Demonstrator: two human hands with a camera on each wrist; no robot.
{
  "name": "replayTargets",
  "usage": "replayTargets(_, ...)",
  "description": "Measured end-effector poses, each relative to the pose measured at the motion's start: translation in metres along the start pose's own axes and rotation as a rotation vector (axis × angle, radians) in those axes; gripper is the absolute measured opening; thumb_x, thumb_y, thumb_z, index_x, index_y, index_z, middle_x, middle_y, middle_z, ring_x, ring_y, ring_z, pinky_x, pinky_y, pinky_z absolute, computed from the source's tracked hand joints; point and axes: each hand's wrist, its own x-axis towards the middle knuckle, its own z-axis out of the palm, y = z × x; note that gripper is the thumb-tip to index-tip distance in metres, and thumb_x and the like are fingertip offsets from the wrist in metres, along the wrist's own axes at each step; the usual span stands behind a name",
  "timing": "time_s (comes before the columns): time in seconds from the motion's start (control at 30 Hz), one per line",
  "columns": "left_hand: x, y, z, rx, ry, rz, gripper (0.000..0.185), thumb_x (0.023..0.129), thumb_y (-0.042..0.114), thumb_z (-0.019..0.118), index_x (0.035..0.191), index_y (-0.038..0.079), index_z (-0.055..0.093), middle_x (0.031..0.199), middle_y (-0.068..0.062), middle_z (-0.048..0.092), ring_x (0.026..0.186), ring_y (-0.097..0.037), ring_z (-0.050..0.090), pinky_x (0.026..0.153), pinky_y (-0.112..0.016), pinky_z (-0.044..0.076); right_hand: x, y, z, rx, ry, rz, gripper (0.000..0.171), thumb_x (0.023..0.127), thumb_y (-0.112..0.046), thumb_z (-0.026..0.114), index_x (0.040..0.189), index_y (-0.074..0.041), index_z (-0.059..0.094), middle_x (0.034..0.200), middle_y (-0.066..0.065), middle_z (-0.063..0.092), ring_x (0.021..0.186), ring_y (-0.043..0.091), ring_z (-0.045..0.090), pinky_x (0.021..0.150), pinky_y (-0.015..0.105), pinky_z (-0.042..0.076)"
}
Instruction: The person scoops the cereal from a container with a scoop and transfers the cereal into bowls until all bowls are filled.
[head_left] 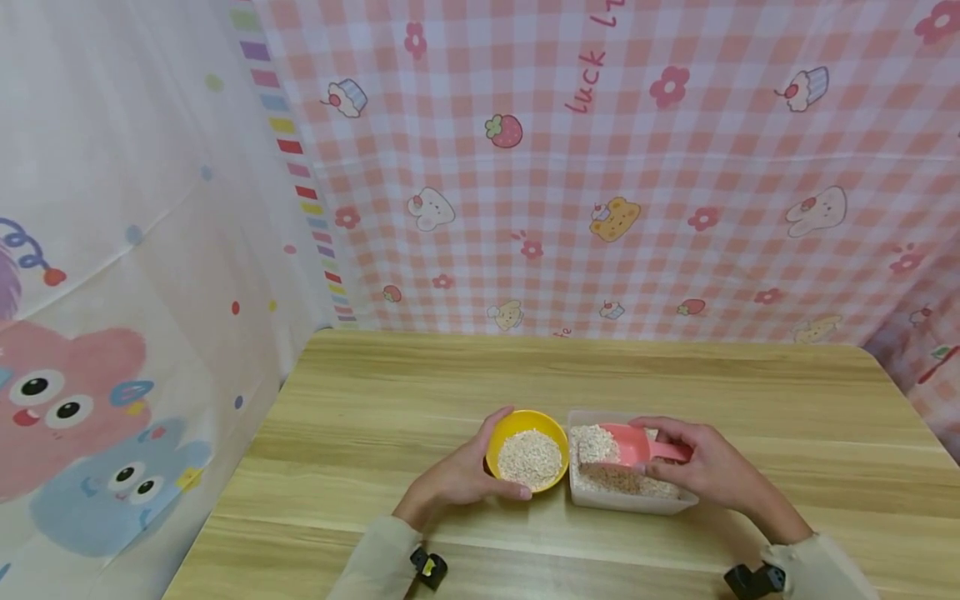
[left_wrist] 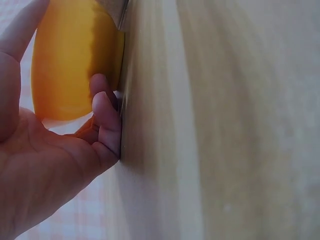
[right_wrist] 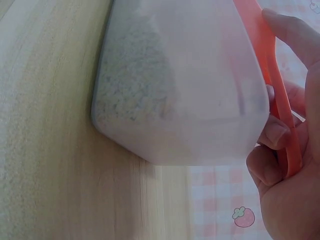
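My left hand (head_left: 461, 473) holds a yellow bowl (head_left: 528, 418) by its side, thumb at the near rim and fingers around the far side. Pale oat flakes (head_left: 531, 460) lie in the bowl. In the left wrist view, curled fingers are at the lower wall of the bowl (left_wrist: 62, 65). My right hand (head_left: 701, 462) grips the handle of a pink scoop (head_left: 632, 446) heaped with flakes. The scoop is over a translucent white container (head_left: 633, 502) of flakes, right beside the bowl. In the right wrist view, the container wall (right_wrist: 215, 75) hides most of the scoop (right_wrist: 257, 37).
Both vessels are on a wood-grain table (head_left: 420, 375). Behind it hangs a pink checked cloth (head_left: 555, 183), and on the left a white cloth with cartoon figures (head_left: 187, 333). Dark wrist devices show near both sleeves.
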Motion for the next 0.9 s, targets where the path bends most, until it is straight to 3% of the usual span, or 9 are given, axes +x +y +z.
replayTargets(0.23, -0.0005, 0.0009, 0.0, -0.004, -0.005, 0.005, 0.117, 0.072, 0.035, 0.09, 0.158, 0.029, 0.011, 0.156, -0.007, 0.036, 0.139, -0.031, 0.037, 0.116, -0.057, 0.024, -0.0006, -0.0008, 0.0, 0.027, -0.01, -0.024, 0.05, 0.088, -0.017, 0.077, 0.132, -0.002, 0.059, 0.08, -0.001, 0.06, 0.064, 0.003, 0.049, 0.052, 0.024, 0.045)
replayTargets(0.4, -0.0001, 0.0007, 0.0, -0.002, -0.005, 0.001, 0.116, 0.072, 0.037, 0.09, 0.158, 0.032, 0.012, 0.156, -0.008, 0.036, 0.139, -0.03, 0.038, 0.116, -0.057, 0.025, -0.0005, -0.0015, -0.0011, 0.028, 0.002, -0.014, 0.049, 0.087, -0.018, 0.077, 0.131, -0.003, 0.06, 0.069, -0.006, 0.052, 0.061, 0.002, 0.044, 0.051, 0.023, 0.042)
replayTargets(0.9, -0.0014, 0.0012, -0.0014, -0.003, -0.002, -0.018, 0.116, 0.07, 0.038, 0.09, 0.157, 0.035, 0.013, 0.157, -0.009, 0.036, 0.14, -0.033, 0.037, 0.115, -0.058, 0.025, -0.0002, -0.0074, -0.0021, -0.002, -0.004, -0.041, 0.048, 0.087, -0.019, 0.077, 0.13, -0.005, 0.061, 0.065, -0.01, 0.046, 0.058, 0.0, 0.04, 0.048, 0.023, 0.04)
